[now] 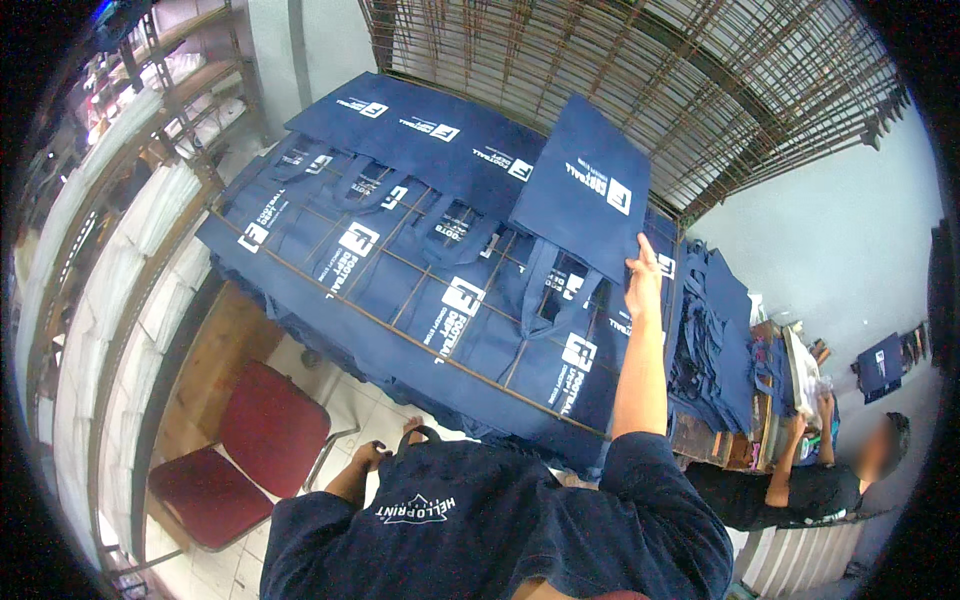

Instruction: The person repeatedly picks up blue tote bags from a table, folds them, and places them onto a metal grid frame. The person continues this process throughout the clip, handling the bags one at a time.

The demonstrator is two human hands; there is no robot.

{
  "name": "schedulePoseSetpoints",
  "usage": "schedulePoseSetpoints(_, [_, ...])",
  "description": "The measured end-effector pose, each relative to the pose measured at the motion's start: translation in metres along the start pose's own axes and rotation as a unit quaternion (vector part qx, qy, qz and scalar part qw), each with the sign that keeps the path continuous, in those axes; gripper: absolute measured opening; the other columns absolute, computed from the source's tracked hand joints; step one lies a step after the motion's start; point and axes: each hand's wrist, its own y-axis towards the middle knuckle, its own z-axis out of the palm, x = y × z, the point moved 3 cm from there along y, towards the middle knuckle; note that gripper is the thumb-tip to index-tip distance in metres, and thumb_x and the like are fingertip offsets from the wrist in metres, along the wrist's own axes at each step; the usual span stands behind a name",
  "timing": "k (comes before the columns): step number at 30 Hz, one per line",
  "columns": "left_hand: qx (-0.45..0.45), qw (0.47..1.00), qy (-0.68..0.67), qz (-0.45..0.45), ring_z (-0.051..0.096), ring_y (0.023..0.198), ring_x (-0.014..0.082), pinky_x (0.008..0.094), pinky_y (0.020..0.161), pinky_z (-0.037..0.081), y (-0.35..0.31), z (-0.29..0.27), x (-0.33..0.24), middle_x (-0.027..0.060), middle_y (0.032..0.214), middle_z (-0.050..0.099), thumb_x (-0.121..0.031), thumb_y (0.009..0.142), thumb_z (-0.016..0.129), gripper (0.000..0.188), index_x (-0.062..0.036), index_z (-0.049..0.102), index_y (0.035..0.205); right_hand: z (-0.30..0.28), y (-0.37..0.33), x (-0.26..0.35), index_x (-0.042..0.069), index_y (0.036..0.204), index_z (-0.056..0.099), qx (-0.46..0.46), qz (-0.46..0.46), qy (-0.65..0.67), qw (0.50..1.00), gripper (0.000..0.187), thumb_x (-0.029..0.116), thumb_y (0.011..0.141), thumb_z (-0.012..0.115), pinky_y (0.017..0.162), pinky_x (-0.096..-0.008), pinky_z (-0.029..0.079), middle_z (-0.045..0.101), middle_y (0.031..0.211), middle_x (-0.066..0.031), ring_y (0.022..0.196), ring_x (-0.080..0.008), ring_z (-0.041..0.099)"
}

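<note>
At the right side of the wire drying rack [400, 318], my right hand [645, 278] grips the near right corner of a navy blue tote bag [590, 180] with a white print. The bag slants over other bags, and its handle loop [545, 290] hangs toward me. More navy tote bags [350, 250] lie in rows on the rack, overlapping, with handles toward me. Down by my left side, my left hand [370, 457] has its fingers curled; what they hold, if anything, is hidden. Close to it, a dark loop [420, 436] shows at the edge of my shirt.
A dark red chair [272, 428] stands at the left near shelves stacked with white material [140, 270]. Empty wire racks [600, 50] tilt up behind the bags. At the right, more bags [705, 340] hang beside a cluttered table, where another person [790, 490] works.
</note>
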Motion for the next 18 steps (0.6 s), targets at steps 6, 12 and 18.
schedulePoseSetpoints(6, [-0.009,1.000,-0.004,-0.027,0.060,0.099,0.0331,0.0371,0.086,0.047,-0.005,0.011,0.031,0.0204,0.100,0.064,-0.052,0.072,0.066,0.056,-0.0113,0.061,0.110,-0.011,0.023,-0.044,-0.002,0.131,0.042,-0.092,0.095,-0.077,0.988,0.064,-0.012,0.068,0.047,0.100,-0.0281,0.031,0.032,0.143,-0.0128,0.130,-0.0209,0.032])
schedulePoseSetpoints(12, [-0.014,0.998,-0.052,-0.042,0.059,0.102,0.0325,0.0359,0.087,0.047,-0.010,0.020,0.042,0.0206,0.101,0.064,-0.053,0.072,0.065,0.056,-0.0097,0.062,0.108,-0.023,0.031,-0.052,-0.001,0.128,0.046,-0.097,0.120,-0.098,0.983,0.060,-0.010,0.069,0.048,0.099,-0.0276,0.031,0.036,0.139,-0.0160,0.128,-0.0216,0.034])
schedulePoseSetpoints(18, [-0.025,0.998,-0.052,-0.032,0.060,0.100,0.0317,0.0359,0.086,0.047,-0.013,0.011,0.035,0.0211,0.099,0.064,-0.053,0.071,0.066,0.058,-0.0085,0.062,0.108,-0.022,0.038,-0.052,0.001,0.128,0.047,-0.107,0.124,-0.146,0.976,0.060,-0.007,0.069,0.050,0.093,-0.0282,0.036,0.046,0.130,-0.0149,0.117,-0.0218,0.044])
